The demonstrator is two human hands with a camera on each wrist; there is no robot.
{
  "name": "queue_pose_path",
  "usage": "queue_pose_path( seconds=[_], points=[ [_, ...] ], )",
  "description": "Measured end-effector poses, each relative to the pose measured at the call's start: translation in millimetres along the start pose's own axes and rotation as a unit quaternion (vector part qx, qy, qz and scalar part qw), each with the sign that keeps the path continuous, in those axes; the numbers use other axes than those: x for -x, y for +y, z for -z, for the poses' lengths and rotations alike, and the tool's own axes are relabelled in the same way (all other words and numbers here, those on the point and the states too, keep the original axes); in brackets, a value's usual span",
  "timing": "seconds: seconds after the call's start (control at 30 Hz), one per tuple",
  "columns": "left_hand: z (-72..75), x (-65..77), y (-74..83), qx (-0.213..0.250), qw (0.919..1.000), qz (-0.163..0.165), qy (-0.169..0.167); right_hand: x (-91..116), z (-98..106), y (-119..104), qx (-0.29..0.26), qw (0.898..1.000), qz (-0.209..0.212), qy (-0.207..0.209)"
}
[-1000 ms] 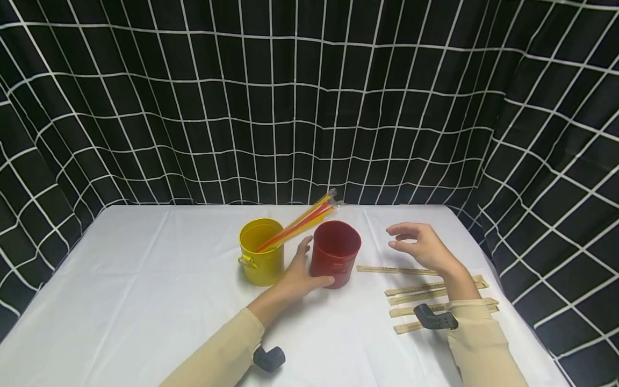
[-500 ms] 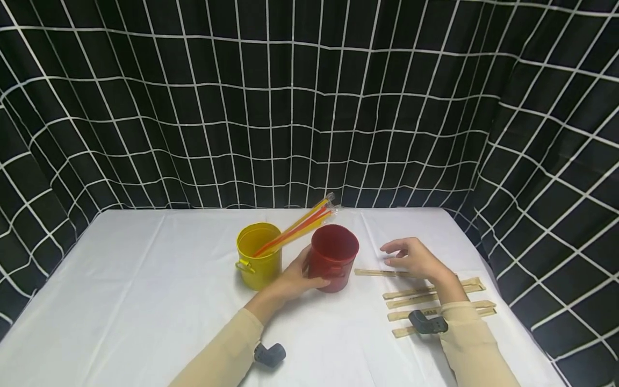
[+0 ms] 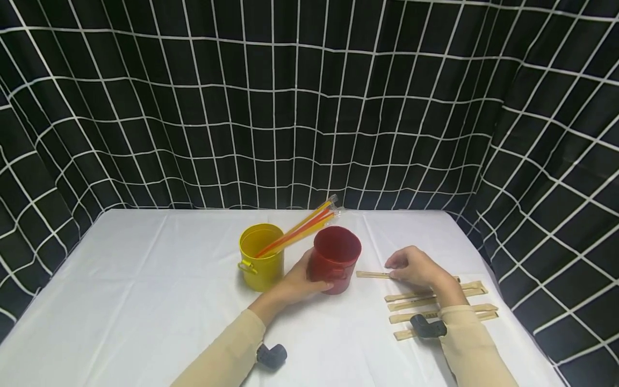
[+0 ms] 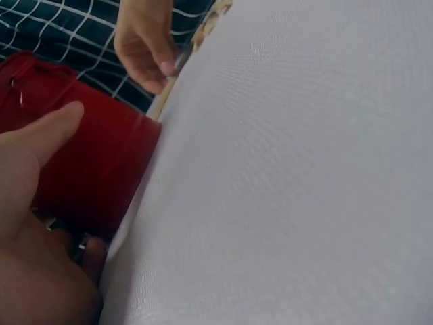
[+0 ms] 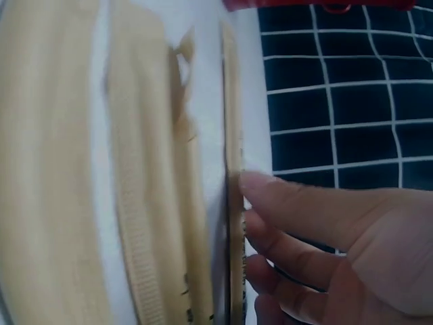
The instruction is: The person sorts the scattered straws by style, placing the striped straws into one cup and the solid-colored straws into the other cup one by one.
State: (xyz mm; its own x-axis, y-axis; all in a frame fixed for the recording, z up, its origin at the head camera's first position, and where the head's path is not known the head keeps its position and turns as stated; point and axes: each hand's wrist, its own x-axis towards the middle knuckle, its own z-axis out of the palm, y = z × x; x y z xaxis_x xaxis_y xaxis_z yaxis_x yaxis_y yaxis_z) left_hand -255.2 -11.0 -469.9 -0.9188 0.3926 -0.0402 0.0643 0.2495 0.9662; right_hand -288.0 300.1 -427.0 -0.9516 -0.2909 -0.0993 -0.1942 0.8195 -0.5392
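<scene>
A small red bucket point(image 3: 333, 263) stands mid-table. My left hand point(image 3: 296, 282) grips its left side, thumb across the front, as the left wrist view also shows. To the right lies a thin stick in a tan, printed paper wrapper point(image 3: 372, 274). My right hand point(image 3: 417, 267) is over this stick from above, its thumb and fingertips point(image 5: 254, 186) at the wrapper and the fingers loosely bent. In the right wrist view the stick still lies along the white cloth. Part of it is hidden under the hand in the head view.
Left of the red bucket is a yellow bucket point(image 3: 261, 274) with several yellow and orange straws point(image 3: 300, 230) in clear wrappers, leaning right behind the red one. Several more paper-wrapped sticks point(image 3: 403, 306) lie under the right forearm. A black grid curtain point(image 3: 300, 107) surrounds the white table point(image 3: 145, 301).
My right hand has come down and forward onto the nearest part of the far wrapped stick. My left hand's fingers have closed round the red bucket, which stays in place.
</scene>
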Motion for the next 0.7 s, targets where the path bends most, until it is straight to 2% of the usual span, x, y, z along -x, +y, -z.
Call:
queue_pose_path(
  seconds=[0.13, 0.27, 0.53, 0.7],
  points=[
    [0.3, 0.7, 0.2, 0.011, 0.9998, 0.018, 0.002, 1.7, -0.4, -0.7, 0.015, 1.0, -0.026, 0.008],
    [1.9, -2.2, -0.4, 0.006, 0.9999, 0.015, 0.0, 1.5, 0.8, -1.9, 0.021, 0.999, -0.04, 0.01],
    [7.0, -2.4, 1.5, 0.005, 0.9993, -0.021, -0.031, 0.0, 2.4, -5.1, 0.017, 1.0, -0.012, 0.003],
    [6.6, 0.5, -0.3, 0.003, 0.9995, -0.006, -0.031, 1.1, -1.2, -4.8, 0.024, 1.0, -0.008, -0.006]
  ],
)
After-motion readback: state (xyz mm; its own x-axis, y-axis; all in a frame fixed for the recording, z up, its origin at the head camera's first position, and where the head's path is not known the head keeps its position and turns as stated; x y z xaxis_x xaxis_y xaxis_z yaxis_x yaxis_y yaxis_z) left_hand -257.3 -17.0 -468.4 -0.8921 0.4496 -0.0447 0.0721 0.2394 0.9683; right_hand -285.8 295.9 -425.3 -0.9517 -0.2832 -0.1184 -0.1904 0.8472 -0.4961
